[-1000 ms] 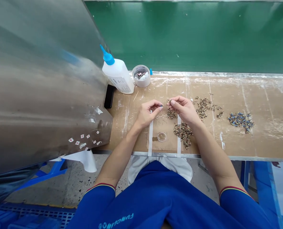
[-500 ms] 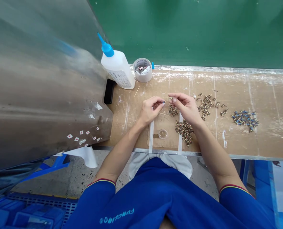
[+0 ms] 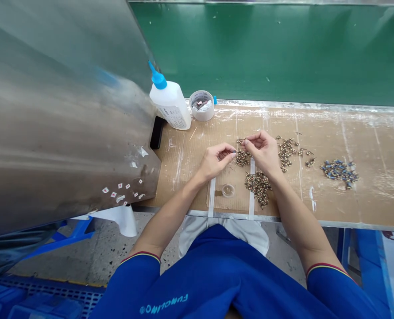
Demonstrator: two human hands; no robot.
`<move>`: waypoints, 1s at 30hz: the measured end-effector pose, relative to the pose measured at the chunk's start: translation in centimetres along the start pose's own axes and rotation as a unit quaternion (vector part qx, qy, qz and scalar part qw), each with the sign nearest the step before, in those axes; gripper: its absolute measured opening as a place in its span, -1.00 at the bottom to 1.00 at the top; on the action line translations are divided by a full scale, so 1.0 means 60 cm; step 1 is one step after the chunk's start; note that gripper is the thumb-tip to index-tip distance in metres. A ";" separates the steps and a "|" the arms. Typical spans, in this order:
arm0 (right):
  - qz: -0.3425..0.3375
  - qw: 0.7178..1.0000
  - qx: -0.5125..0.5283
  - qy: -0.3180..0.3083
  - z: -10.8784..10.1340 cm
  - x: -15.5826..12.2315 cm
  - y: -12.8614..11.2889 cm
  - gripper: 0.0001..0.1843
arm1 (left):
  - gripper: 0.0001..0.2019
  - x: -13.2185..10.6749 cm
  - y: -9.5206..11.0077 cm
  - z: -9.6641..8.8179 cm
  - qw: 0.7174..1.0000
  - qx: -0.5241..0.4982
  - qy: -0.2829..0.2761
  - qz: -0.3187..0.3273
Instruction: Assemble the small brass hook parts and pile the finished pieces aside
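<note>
My left hand (image 3: 215,161) is closed in a pinch. A small blue-tipped part (image 3: 234,151) shows between its thumb and forefinger, too tiny to make out fully. My right hand (image 3: 261,148) is also pinched, its fingertips at a small pile of brass-coloured metal parts (image 3: 242,158); whatever they hold is hidden. Below that hand lies a larger pile of the same brass-coloured parts (image 3: 258,187), and more loose brass-coloured parts (image 3: 286,153) spread to its right. Farther right is a heap of blue-and-brass parts (image 3: 339,172). A small clear round dish (image 3: 228,190) sits in front of my left hand.
At the back left stand a white bottle with a blue nozzle (image 3: 172,106) and a tape roll (image 3: 202,113) with scraps inside. A black block (image 3: 156,133) and a thin stick (image 3: 193,133) lie nearby. A metal panel (image 3: 67,110) borders the left; a green surface (image 3: 266,53) lies beyond the cardboard.
My right hand's fingertips have lowered to the small brass-coloured pile and drawn together. My left hand has shifted slightly right, still pinching the blue-tipped part. The camera view has tilted a little.
</note>
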State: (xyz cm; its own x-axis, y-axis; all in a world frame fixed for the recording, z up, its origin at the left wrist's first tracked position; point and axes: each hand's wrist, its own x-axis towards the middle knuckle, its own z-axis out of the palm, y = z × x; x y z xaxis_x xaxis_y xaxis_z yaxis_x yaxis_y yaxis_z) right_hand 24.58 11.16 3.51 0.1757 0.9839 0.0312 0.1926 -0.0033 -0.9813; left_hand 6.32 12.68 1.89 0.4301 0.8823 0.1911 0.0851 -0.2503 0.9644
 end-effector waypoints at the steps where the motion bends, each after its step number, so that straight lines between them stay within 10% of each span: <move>1: -0.005 1.000 -0.010 0.010 0.002 0.000 0.001 -0.87 | -0.86 -0.001 -0.001 0.003 1.000 -0.006 -0.008 -0.001; 12: -0.072 0.997 0.002 -0.021 0.019 -0.006 0.005 -0.90 | -0.71 0.004 -0.006 0.002 0.994 -0.108 -0.010 -0.033; 22: 0.021 0.996 0.058 -0.060 0.012 -0.007 0.007 -0.81 | -0.88 0.000 -0.003 -0.003 0.985 0.159 0.035 0.059; 30: 0.041 0.994 0.057 -0.084 0.017 -0.006 0.011 -0.81 | -0.91 0.000 -0.010 0.000 0.983 0.167 0.056 0.046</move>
State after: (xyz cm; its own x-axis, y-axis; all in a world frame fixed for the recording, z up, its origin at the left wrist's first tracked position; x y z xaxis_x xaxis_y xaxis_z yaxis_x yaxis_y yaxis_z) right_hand 23.69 10.98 2.65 0.0200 0.9972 -0.0723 0.0725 -0.0736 -0.9947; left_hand 6.29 12.82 1.32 0.3505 0.8830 0.3120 0.3486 -0.4323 0.8316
